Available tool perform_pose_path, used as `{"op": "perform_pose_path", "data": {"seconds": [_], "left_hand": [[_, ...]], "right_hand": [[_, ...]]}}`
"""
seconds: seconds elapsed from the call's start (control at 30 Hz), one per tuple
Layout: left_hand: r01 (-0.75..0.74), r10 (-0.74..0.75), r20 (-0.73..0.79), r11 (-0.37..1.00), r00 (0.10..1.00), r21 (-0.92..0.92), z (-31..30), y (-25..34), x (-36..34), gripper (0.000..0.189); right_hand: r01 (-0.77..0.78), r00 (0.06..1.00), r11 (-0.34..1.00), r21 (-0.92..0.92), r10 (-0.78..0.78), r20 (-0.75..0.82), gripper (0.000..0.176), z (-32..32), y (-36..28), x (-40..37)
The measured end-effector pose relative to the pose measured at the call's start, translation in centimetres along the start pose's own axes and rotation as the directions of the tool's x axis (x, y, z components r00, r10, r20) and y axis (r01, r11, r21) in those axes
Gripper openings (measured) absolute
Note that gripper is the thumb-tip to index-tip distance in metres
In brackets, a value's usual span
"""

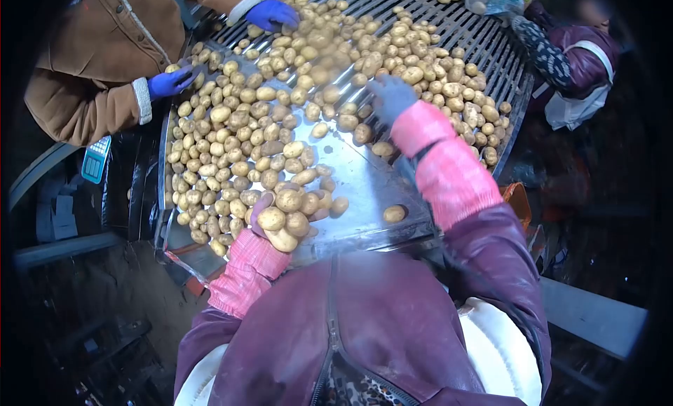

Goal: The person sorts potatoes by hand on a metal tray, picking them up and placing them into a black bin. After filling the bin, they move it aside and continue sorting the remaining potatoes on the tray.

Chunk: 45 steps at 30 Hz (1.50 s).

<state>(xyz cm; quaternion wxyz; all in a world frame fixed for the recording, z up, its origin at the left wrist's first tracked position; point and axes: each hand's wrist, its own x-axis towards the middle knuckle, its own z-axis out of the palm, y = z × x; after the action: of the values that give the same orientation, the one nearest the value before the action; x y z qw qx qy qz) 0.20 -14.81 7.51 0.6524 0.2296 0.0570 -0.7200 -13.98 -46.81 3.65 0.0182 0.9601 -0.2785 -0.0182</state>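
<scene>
Low on the metal table point(364, 185), my left hand point(260, 211) in a purplish glove cups several potatoes point(272, 219), its thumb on one side and fingertips showing on the other. The potatoes hide most of the palm. My right hand point(392, 98), in a blue-grey glove, reaches forward beside the slatted part of the table, close to loose potatoes point(362, 133). Its fingers stretch out to the left, slightly blurred, and nothing shows in them. A single potato point(394, 213) lies on the bare metal near my body.
A big spread of potatoes point(217, 147) covers the left side, another pile point(449, 77) the right. Dark slats point(357, 3) run behind. Across the left edge, a co-worker's blue-gloved hands point(270, 15) touch potatoes. Another person point(575, 56) stands at far right. A turquoise calculator-like device point(95, 161) hangs left.
</scene>
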Motion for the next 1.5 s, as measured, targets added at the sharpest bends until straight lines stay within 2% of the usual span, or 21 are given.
{"op": "perform_pose_path", "data": {"seconds": [0.1,0.23,0.33,0.37,0.4,0.5,0.57,0.6,0.67,0.73,0.77,0.83,0.9,0.93,1.0,1.1,1.23,1.3,1.37,1.4,1.5], "left_hand": [[0.008,-0.006,0.051,1.0,0.999,-0.027,0.0,0.3,0.1,0.08],[0.023,-0.015,-0.065,0.992,0.998,0.123,-0.4,0.3,0.0,0.08],[-0.01,0.023,-0.05,0.97,0.998,0.244,-0.5,0.4,-0.1,0.078],[-0.032,0.05,-0.049,0.947,0.998,0.319,0.8,0.4,-0.6,0.077],[-0.054,0.078,-0.045,0.917,0.996,0.396,1.5,0.4,-0.8,0.076],[-0.025,0.074,-0.114,0.923,0.991,0.383,-0.1,-0.1,-0.7,0.056],[-0.062,0.09,-0.125,0.976,0.988,0.211,-3.4,-0.6,-0.9,0.058],[-0.071,0.091,-0.138,0.988,0.986,0.14,-2.6,-0.5,-1.2,0.057],[-0.138,0.133,-0.162,0.99,0.978,-0.022,-3.2,-0.8,-1.9,0.063],[-0.123,0.122,-0.098,0.992,0.988,0.001,-4.7,-0.1,-2.3,0.062],[-0.142,0.148,-0.174,0.989,0.973,0.05,-4.1,-0.1,-2.5,0.061],[-0.152,0.194,-0.224,0.97,0.955,0.189,-3.7,-0.1,-2.6,0.06],[-0.156,0.231,-0.178,0.92,0.956,0.359,-4.3,0.2,-2.8,0.062],[-0.154,0.155,0.011,0.962,0.988,0.227,-4.4,0.3,-2.8,0.065],[-0.145,0.162,-0.035,0.948,0.986,0.283,-4.2,0.4,-3.0,0.066],[-0.16,0.217,-0.164,0.938,0.962,0.306,-3.9,-0.1,-3.7,0.062],[-0.195,0.231,-0.203,0.963,0.952,0.184,-4.5,0.1,-4.9,0.061],[-0.235,0.267,-0.188,0.956,0.945,0.175,-4.5,-0.1,-5.6,0.062],[-0.221,0.294,-0.253,0.934,0.922,0.282,-5.3,0.3,-6.0,0.068],[-0.248,0.324,-0.264,0.926,0.908,0.284,-5.9,0.2,-6.1,0.069],[-0.306,0.35,-0.285,0.933,0.892,0.188,-7.4,-0.1,-7.0,0.072]], "right_hand": [[-0.073,0.996,0.997,-0.038,0.075,0.042,0.048,1.1,2.5,1.1],[-0.084,0.995,0.993,-0.086,0.088,0.049,0.047,1.9,2.9,1.6],[-0.134,0.967,0.986,-0.096,0.151,0.204,0.043,1.1,-1.5,0.6],[-0.165,0.978,0.983,-0.081,0.173,0.113,0.038,1.6,-2.7,-0.4],[-0.18,0.984,0.977,0.11,0.177,0.038,0.034,3.5,-3.1,-1.2],[-0.151,0.938,0.958,0.242,0.216,-0.272,0.03,5.0,-4.6,-4.0],[-0.1,0.973,0.848,0.521,0.192,-0.125,0.034,3.2,-5.4,-6.8],[-0.082,0.986,0.76,0.645,0.157,-0.06,0.036,2.0,-5.6,-7.8],[-0.174,0.915,0.258,0.95,0.398,0.06,0.038,0.5,-5.3,-9.6],[-0.13,0.798,-0.336,0.933,0.523,0.3,0.041,-2.7,-4.1,-11.2],[-0.057,0.728,-0.594,0.802,0.525,0.441,0.042,-4.4,-2.9,-12.0],[0.038,0.634,-0.461,0.887,0.697,0.335,0.044,-1.0,2.0,-10.6],[-0.182,0.808,-0.026,0.983,0.566,0.165,0.045,3.0,7.5,-8.5],[-0.356,0.839,0.348,0.867,0.528,0.132,0.041,1.9,7.0,-7.7],[-0.435,0.9,0.873,0.219,0.416,0.132,0.039,0.2,5.8,-6.0],[-0.43,0.887,0.903,-0.007,0.424,0.181,0.045,3.1,4.8,-4.7],[-0.387,0.844,0.906,0.17,0.274,0.461,0.044,0.1,3.1,-4.9],[-0.568,0.787,0.71,0.415,0.322,0.527,0.042,-0.1,1.4,-6.6],[-0.619,0.738,0.61,0.495,0.235,0.633,0.041,-3.1,-1.0,-8.8],[-0.369,0.901,0.658,0.657,0.08,0.426,0.037,0.5,0.2,-9.9],[-0.369,0.926,0.492,0.788,0.117,0.36,0.033,0.6,-0.9,-12.1]]}}
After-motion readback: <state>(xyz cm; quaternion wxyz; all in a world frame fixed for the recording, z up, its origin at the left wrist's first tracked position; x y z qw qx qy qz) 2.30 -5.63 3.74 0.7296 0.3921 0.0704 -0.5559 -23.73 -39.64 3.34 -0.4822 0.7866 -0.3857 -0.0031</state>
